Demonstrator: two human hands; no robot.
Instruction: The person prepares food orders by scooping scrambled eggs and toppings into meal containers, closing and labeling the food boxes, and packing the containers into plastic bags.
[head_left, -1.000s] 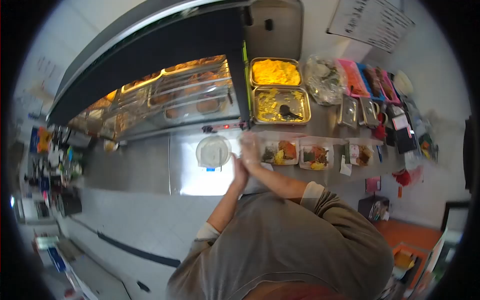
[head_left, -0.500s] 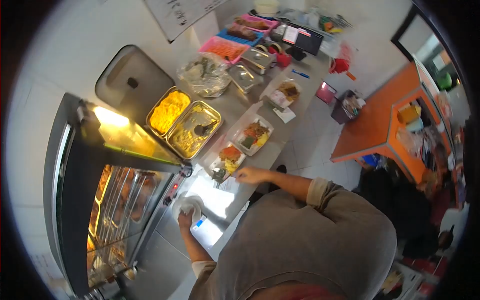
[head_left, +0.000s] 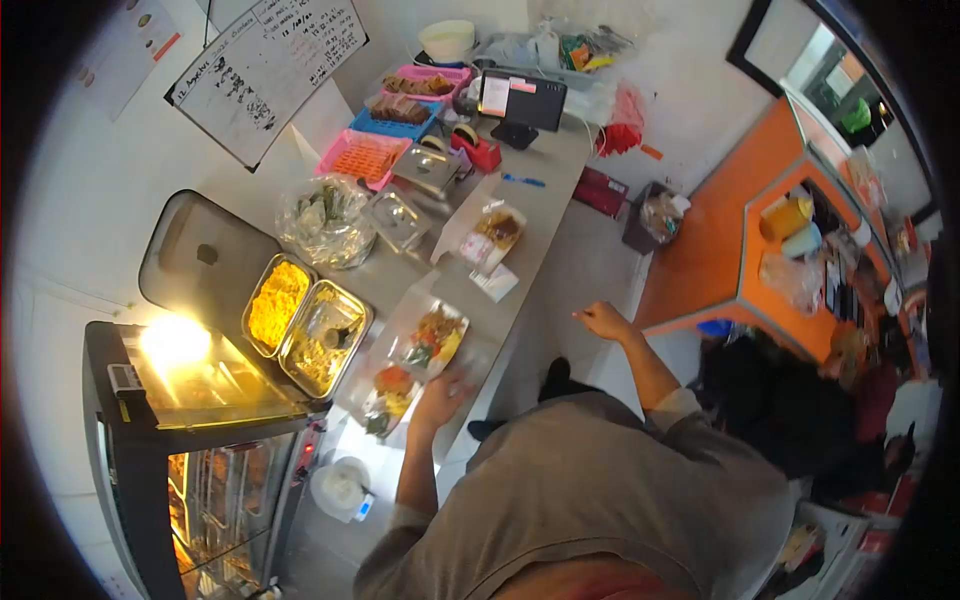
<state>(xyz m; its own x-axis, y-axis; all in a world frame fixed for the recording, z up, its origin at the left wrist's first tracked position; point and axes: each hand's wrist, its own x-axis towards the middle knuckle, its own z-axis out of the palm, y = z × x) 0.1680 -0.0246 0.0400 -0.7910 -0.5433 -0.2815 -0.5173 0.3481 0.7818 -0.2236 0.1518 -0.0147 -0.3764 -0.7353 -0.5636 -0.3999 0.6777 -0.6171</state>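
Observation:
My left hand (head_left: 438, 397) is at the near right corner of an open takeaway box (head_left: 345, 400) on the steel counter; its fingers are blurred. Orange, yellow and dark green food fills that box. Just beyond it lies a second open box (head_left: 455, 345) with mixed food, and farther along a third box (head_left: 478, 262) with white and brown food. Over the floor, right of the counter, hangs my right hand (head_left: 603, 320), fingers drawn together; anything in them is too small to see. A white bowl (head_left: 343, 490) sits at the counter's near end beside a small blue display (head_left: 366, 508).
Left of the boxes stand metal pans of yellow food (head_left: 278, 305) and pale food (head_left: 325, 340). A lit glass warmer (head_left: 230, 480) takes up the near left. Behind are a plastic bag of greens (head_left: 325, 222), coloured baskets (head_left: 365, 158) and a tablet (head_left: 523, 100). An orange counter (head_left: 715, 235) stands right.
My left hand has left the white bowl and moved forward to the nearest box. My right hand has moved right, away from the boxes and over the floor. The view has shifted.

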